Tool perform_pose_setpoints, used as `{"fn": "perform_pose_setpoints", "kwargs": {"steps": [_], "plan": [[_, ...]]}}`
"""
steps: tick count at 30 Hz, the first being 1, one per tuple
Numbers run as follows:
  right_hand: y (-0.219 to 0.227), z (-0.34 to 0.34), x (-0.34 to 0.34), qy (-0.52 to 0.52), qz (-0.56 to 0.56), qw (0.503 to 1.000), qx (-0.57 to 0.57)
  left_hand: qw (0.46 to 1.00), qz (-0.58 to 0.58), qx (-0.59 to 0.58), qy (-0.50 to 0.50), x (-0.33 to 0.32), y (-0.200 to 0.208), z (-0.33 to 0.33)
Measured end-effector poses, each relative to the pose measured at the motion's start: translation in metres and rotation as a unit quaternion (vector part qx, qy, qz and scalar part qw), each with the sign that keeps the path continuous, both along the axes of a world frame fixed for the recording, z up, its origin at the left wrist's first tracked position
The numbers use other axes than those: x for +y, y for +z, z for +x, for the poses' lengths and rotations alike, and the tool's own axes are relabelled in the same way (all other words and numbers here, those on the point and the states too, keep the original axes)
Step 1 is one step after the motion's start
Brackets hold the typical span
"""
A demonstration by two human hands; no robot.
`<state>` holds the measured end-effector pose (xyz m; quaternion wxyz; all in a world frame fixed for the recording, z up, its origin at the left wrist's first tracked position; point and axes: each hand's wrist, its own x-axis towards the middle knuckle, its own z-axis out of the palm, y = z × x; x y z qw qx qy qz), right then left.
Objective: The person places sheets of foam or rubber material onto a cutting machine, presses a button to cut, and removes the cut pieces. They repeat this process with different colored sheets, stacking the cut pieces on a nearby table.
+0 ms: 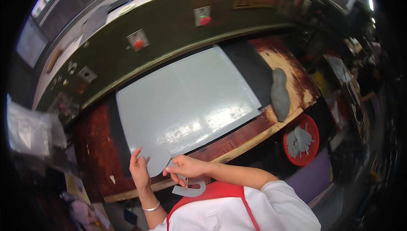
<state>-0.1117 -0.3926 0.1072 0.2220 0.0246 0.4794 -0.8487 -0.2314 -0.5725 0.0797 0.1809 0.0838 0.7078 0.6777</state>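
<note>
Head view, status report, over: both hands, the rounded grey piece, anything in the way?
Left hand holds rounded grey piece. Right hand at its edge. Hooked grey strip below right hand. Nothing visibly blocking either hand.

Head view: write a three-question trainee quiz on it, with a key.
1. The left hand holds: A) a red push-button; B) a rounded flat grey piece; C) a purple board.
2. True or false: the red bowl contains grey scraps.
3. On which side of the large, shiny pale grey sheet does the peanut-shaped grey object lie?
Key: 1 B; 2 true; 3 the right.
</note>
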Motion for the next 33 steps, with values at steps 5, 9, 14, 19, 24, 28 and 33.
{"fn": "perform_pose_setpoints", "kwargs": {"steps": [5, 9, 14, 19, 24, 28, 33], "plan": [[0.003, 0.018, 0.019, -0.155, 0.034, 0.987, 0.033, 0.997, 0.070, 0.044, 0.000, 0.037, 0.017, 0.015], [0.005, 0.035, 0.030, -0.293, 0.148, 0.941, 0.082, 0.983, 0.001, 0.153, -0.104, 0.072, 0.026, 0.041], [0.010, 0.080, 0.061, -0.448, 0.126, 0.883, 0.062, 0.961, -0.018, 0.178, -0.210, 0.109, 0.017, 0.068], [0.002, 0.192, 0.110, -0.736, 0.159, 0.652, 0.088, 0.940, -0.110, 0.205, -0.251, 0.126, 0.005, 0.058], [-0.078, 0.323, 0.211, -0.909, 0.123, 0.386, 0.096, 0.909, -0.085, 0.271, -0.305, 0.154, -0.002, 0.064], [-0.174, 0.399, 0.241, -0.862, 0.282, 0.200, -0.370, 0.896, -0.089, 0.273, -0.340, 0.181, 0.000, 0.076], [-0.189, 0.325, 0.211, -0.854, 0.360, 0.328, -0.184, 0.894, -0.104, 0.274, -0.340, 0.195, 0.006, 0.082]]}}
